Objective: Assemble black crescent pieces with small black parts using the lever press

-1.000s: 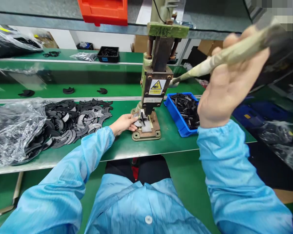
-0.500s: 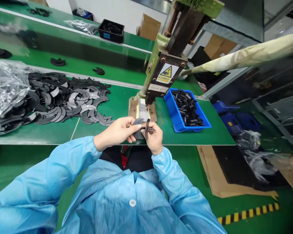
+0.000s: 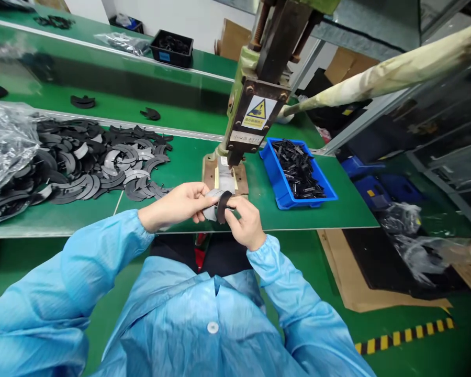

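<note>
At the table's front edge, just before the press, my left hand [image 3: 179,204] pinches a grey crescent-shaped plastic piece [image 3: 210,212] between thumb and fingers. A darker crescent-shaped plastic piece [image 3: 222,207] stands on edge against it, crossing its right side. Fingers of my right hand [image 3: 246,220] are curled closed at the darker piece's right edge. Whether a small black part is also inside those fingers is hidden. Behind both hands is the metal base [image 3: 225,180] of the hand press [image 3: 255,104], its ram above the base plate.
Loose crescent pieces [image 3: 113,157] are heaped on the left, partly in a clear plastic bag [image 3: 8,157]. A blue bin [image 3: 284,201] of small black parts stands right of the press. The press's wrapped lever [image 3: 361,78] reaches to the upper right. A black bin [image 3: 172,58] sits behind.
Both hands have tilted the crescent pieces, so the darker one now shows its broad face. My right fingers have shifted; the black bar seen between them earlier is mostly hidden.
</note>
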The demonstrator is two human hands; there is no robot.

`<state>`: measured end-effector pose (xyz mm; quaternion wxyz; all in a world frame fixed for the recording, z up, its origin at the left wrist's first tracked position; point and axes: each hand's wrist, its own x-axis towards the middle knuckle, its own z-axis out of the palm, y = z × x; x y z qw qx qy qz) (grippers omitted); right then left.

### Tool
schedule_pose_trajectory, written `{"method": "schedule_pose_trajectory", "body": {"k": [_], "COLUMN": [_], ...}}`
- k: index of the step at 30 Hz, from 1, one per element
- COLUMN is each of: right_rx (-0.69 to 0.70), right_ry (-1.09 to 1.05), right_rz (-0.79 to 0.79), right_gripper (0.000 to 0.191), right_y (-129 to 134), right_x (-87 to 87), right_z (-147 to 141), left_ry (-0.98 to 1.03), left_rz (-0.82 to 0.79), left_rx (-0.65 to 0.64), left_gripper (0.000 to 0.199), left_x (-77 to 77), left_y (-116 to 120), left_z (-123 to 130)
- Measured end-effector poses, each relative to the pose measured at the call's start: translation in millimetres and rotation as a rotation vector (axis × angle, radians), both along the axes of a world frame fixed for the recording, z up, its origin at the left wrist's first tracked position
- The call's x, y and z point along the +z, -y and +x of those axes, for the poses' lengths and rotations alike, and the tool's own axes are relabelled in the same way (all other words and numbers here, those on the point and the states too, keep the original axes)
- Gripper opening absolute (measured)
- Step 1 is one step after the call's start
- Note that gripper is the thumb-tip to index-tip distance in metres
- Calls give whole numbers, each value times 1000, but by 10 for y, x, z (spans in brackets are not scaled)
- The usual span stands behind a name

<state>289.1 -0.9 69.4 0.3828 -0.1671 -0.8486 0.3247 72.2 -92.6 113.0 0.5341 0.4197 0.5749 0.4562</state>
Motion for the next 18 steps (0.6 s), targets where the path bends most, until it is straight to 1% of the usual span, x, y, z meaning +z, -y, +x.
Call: {"method": "schedule_pose_trajectory", "body": {"k": [2,4,5,7,8,9,11,15,16,18], "right_rx": [15,16,15,17,18,19,15,-8,-10,-10], "right_ry": [26,42,47,54,54,52,40,0,-6,-9], "right_rz": [58,102,119,146,156,164,172,158,150,131], "right_gripper": [13,12,12,13,13,13,14,18,18,19], "right_y": [-21,-30,-33,-37,-39,-40,-38,-19,-21,-49], "right_x": [-2,-27,-41,-63,-69,-71,-70,-62,-61,-60], "right_z": [25,36,39,44,48,53,66,69,65,65], "left_ry": [-122,-287,-367,-479,-496,-487,-410,-143,-76,27], "left_rz": [103,238,294,345,339,319,254,171,156,107], "left_rx": [118,243,261,190,138,100,68,110,108,45], "left_gripper": [44,37,33,30,33,39,46,39,40,44], "left_x": [28,65,80,88,77,58,0,-103,-117,-141], "left_y": [43,92,112,128,122,108,67,16,12,-5], "left_z": [23,73,102,153,171,182,189,188,184,148]}}
